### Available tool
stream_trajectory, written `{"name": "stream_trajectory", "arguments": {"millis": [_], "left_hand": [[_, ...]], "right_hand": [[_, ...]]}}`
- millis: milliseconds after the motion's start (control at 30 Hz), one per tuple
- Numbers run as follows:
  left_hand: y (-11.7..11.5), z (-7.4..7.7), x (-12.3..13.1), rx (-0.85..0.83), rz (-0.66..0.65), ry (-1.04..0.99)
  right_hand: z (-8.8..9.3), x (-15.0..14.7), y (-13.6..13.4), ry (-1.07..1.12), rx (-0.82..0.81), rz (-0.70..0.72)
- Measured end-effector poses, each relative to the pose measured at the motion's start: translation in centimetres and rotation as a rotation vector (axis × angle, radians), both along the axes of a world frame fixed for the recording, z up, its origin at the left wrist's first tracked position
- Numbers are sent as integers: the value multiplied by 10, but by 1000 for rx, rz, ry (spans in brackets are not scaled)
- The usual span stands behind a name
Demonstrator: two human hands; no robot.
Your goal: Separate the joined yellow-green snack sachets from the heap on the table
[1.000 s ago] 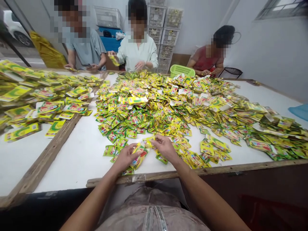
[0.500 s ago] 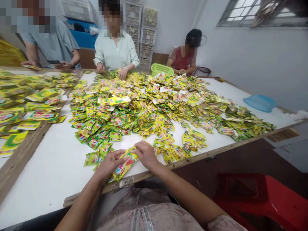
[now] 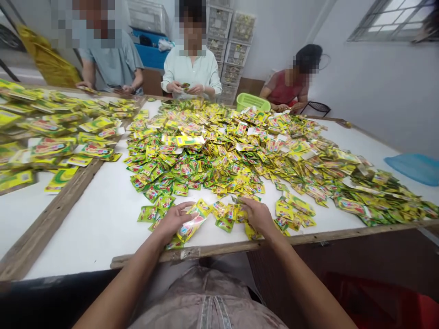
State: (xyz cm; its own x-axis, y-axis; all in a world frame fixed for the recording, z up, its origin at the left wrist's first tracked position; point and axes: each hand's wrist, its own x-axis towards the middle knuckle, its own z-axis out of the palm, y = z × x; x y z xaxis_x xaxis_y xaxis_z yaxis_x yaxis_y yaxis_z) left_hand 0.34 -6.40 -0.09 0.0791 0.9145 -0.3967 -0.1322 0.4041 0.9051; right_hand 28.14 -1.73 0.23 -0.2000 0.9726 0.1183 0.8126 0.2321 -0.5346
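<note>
My left hand (image 3: 176,222) is closed around a flat yellow-and-green carton (image 3: 196,220) with a red fruit picture, thumb on its front face. The carton tilts up to the right, just above the table's near edge. To its right, my right hand (image 3: 258,216) reaches down into loose small sachets (image 3: 224,224), fingertips closed on a sachet (image 3: 236,199) that is partly hidden by the fingers. More green sachets (image 3: 148,213) lie left of my left hand. Beyond both hands spreads a large heap of sachets (image 3: 206,169).
Flat cartons (image 3: 51,148) are piled left of a wooden divider strip (image 3: 65,205). A green basket (image 3: 254,102) stands behind the heap, and a blue plastic item (image 3: 413,168) lies at right. Three people sit across the white table (image 3: 89,228). A red stool (image 3: 387,301) is at lower right.
My right hand has left the carton's top end and moved right to the loose sachets. My left hand keeps the carton. The view has swung left. The middle co-worker's hands have lifted off the heap.
</note>
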Motion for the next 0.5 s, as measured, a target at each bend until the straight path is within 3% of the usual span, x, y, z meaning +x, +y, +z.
{"name": "stream_trajectory", "arguments": {"millis": [100, 200, 333, 500], "left_hand": [[-2, -1, -2, 27, 1, 29], [-4, 0, -3, 30, -16, 15], [-6, 2, -4, 7, -76, -46], [-8, -1, -7, 72, -79, 64]], "right_hand": [[3, -31, -2, 418, -68, -79], [2, -67, -8, 820, -298, 32], [-11, -93, -14, 865, -383, 81], [-8, -90, -14, 900, -506, 136]]}}
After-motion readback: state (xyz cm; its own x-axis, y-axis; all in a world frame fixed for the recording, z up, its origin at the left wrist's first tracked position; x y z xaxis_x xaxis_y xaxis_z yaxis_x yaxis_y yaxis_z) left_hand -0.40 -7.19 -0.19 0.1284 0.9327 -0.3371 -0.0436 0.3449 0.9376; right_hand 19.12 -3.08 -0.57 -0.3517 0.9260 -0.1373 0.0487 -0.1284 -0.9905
